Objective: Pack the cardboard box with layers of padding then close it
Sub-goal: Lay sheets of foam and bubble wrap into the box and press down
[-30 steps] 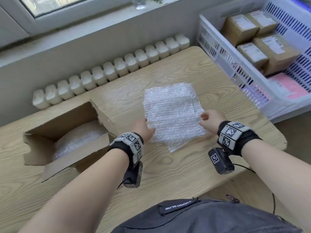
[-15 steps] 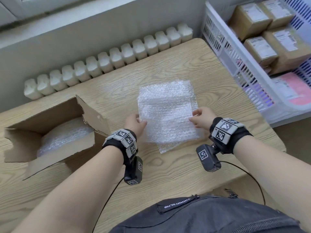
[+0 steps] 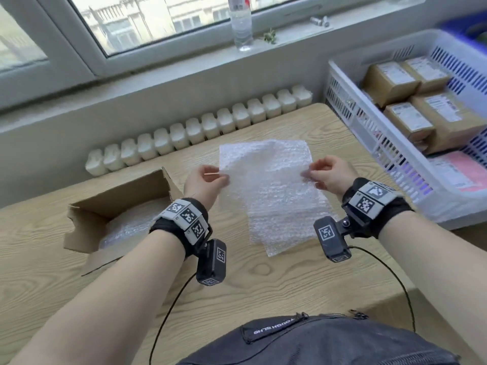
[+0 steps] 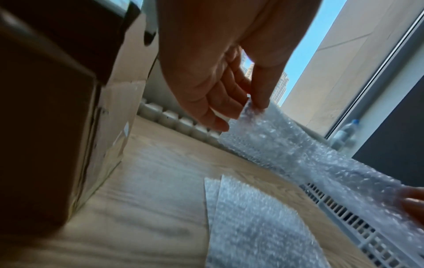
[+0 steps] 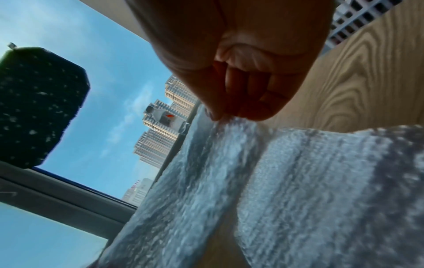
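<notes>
A sheet of clear bubble wrap (image 3: 266,164) hangs in the air between my two hands above the wooden table (image 3: 263,285). My left hand (image 3: 208,180) pinches its left edge, and in the left wrist view the left hand (image 4: 241,108) nips the sheet (image 4: 298,150) between thumb and fingers. My right hand (image 3: 319,173) pinches the right edge; the right wrist view shows the right hand (image 5: 229,112) curled over the sheet (image 5: 206,172). More bubble wrap sheets (image 3: 287,222) lie flat on the table below. The open cardboard box (image 3: 116,204) stands at the left with bubble wrap (image 3: 126,227) inside.
A white slatted basket (image 3: 369,143) with several labelled cardboard parcels (image 3: 411,101) stands at the right edge of the table. A white radiator (image 3: 197,130) runs along the table's far side under the window sill, where a plastic bottle (image 3: 241,22) stands.
Both hands have pinched the top sheet by its side edges and lifted it off the pile. The head camera has tilted up toward the window.
</notes>
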